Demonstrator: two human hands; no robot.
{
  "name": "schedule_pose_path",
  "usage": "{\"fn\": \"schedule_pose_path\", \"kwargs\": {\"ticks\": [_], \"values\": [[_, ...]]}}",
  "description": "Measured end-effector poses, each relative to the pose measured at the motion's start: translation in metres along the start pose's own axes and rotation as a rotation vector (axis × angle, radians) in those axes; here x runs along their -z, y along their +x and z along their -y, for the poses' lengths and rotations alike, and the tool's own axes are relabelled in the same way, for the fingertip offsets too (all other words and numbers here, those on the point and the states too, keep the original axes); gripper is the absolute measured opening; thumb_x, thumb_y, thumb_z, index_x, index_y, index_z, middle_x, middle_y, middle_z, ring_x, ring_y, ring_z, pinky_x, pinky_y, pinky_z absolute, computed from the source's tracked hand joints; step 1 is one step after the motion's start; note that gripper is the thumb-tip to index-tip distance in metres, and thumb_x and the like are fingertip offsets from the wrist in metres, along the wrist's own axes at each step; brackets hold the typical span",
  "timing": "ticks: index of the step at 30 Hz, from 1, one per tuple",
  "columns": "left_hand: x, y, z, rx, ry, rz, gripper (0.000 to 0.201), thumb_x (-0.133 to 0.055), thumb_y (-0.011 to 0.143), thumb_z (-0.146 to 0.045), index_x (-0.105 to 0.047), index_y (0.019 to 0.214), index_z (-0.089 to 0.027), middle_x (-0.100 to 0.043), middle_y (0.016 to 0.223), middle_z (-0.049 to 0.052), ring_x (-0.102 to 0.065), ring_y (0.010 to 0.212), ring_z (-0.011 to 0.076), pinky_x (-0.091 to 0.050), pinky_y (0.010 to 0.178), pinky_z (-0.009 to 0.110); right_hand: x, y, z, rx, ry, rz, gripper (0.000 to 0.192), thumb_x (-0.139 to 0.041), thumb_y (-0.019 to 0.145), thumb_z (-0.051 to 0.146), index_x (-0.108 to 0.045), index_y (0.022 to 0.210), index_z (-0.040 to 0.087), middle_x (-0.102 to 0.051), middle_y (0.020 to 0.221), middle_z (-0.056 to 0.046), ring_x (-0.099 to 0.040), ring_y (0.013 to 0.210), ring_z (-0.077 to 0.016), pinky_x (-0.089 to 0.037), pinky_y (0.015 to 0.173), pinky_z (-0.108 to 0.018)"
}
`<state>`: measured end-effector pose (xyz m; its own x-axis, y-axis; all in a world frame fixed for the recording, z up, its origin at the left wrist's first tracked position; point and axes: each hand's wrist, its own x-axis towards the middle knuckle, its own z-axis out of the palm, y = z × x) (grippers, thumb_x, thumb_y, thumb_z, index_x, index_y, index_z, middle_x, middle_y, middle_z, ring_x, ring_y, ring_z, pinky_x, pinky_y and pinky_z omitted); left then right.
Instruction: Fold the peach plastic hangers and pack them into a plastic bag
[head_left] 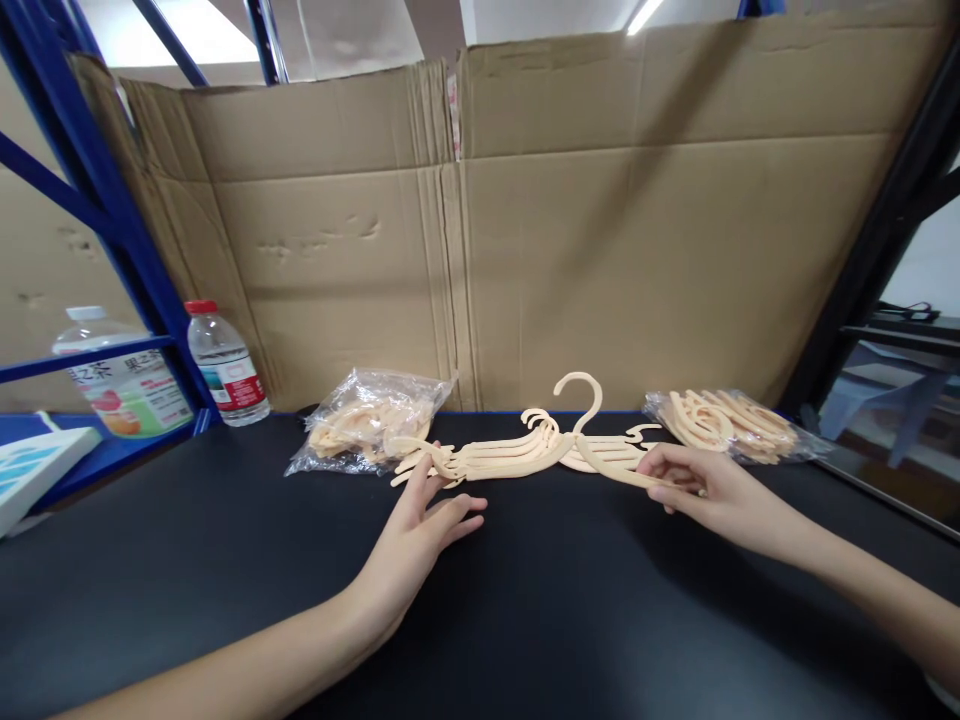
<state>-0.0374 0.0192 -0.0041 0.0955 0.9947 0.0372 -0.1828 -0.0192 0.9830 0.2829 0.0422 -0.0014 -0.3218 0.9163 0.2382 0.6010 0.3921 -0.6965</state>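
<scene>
A beige plastic clothes hanger (525, 466) stands with its hook up, in front of a row of similar hangers (502, 450) on the black tabletop. My right hand (697, 482) pinches the right arm of the front hanger between thumb and fingers. At its left end, the fingertips of my left hand (424, 515) are on the curled tip, while its other fingers point right, away from the hanger. Part of the grip there is hidden. Some hanger ends lie just beyond my left fingertips.
Clear plastic bags of hangers lie at the back left (367, 425) and back right (739, 425). A red-capped water bottle (229, 370) and a larger drink bottle (124, 380) stand left. Behind rises a cardboard wall (600, 250), between a blue frame (97, 200) and dark posts.
</scene>
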Motion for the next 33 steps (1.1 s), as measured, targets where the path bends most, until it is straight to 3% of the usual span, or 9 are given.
{"fn": "schedule_pose_path", "kwargs": {"ticks": [6,12,19,23,25,29,33], "values": [[0.002,-0.001,0.002,-0.060,0.131,0.096,0.076,-0.062,0.084,-0.031,-0.018,0.146,-0.030,-0.056,0.119,0.008,-0.063,0.085,0.0157,-0.051,0.084,0.036,-0.006,-0.004,0.000,-0.002,-0.008,0.075,0.010,-0.053,0.085,0.029,-0.056,0.088,0.020,-0.060,0.076,-0.001,-0.059,0.063,-0.0135,-0.049,0.063,-0.029],[0.006,0.002,0.003,-0.145,0.299,0.187,0.065,-0.059,0.086,-0.033,-0.031,0.144,-0.027,-0.059,0.100,0.004,-0.052,0.069,0.0106,-0.045,0.067,0.027,-0.009,-0.006,0.007,0.019,-0.014,0.071,0.010,-0.054,0.084,0.026,-0.060,0.090,0.019,-0.062,0.080,-0.002,-0.059,0.069,-0.0146,-0.050,0.065,-0.028],[0.006,0.003,0.002,-0.118,0.312,0.167,0.067,-0.060,0.084,-0.036,-0.033,0.144,-0.026,-0.058,0.091,0.002,-0.045,0.063,0.0099,-0.039,0.060,0.025,-0.006,-0.007,0.011,0.080,-0.162,0.040,0.018,-0.055,0.083,0.025,-0.065,0.097,0.020,-0.067,0.093,-0.005,-0.060,0.080,-0.0180,-0.048,0.071,-0.031],[0.005,0.003,0.001,-0.083,0.351,0.133,0.054,-0.059,0.083,-0.034,-0.052,0.133,-0.017,-0.051,0.069,-0.002,-0.043,0.062,0.0113,-0.037,0.061,0.026,-0.006,-0.007,0.012,0.146,-0.247,0.007,0.020,-0.055,0.083,0.022,-0.066,0.100,0.021,-0.068,0.094,-0.005,-0.061,0.080,-0.0181,-0.048,0.068,-0.030],[0.005,0.004,0.001,-0.072,0.356,0.116,0.048,-0.059,0.082,-0.033,-0.059,0.126,-0.015,-0.049,0.064,-0.003,-0.044,0.062,0.0121,-0.036,0.061,0.026,-0.006,-0.007,0.010,0.217,-0.294,-0.025,0.020,-0.052,0.085,0.021,-0.066,0.100,0.021,-0.068,0.092,-0.005,-0.062,0.080,-0.0181,-0.048,0.069,-0.030],[0.005,0.004,0.002,-0.060,0.305,0.082,0.048,-0.061,0.081,-0.033,-0.059,0.125,-0.014,-0.053,0.066,-0.002,-0.046,0.062,0.0122,-0.036,0.061,0.026,-0.004,-0.008,0.006,0.391,-0.491,-0.177,0.017,-0.051,0.089,0.022,-0.066,0.096,0.020,-0.068,0.087,-0.006,-0.060,0.084,-0.0210,-0.048,0.073,-0.035],[0.005,0.003,0.003,-0.047,0.262,0.094,0.047,-0.063,0.081,-0.034,-0.059,0.123,-0.013,-0.058,0.068,0.000,-0.050,0.064,0.0123,-0.039,0.063,0.026,0.000,-0.013,0.006,0.366,-0.765,-0.428,0.016,-0.051,0.092,0.027,-0.064,0.094,0.019,-0.070,0.091,-0.006,-0.063,0.080,-0.0225,-0.048,0.070,-0.036]]}}
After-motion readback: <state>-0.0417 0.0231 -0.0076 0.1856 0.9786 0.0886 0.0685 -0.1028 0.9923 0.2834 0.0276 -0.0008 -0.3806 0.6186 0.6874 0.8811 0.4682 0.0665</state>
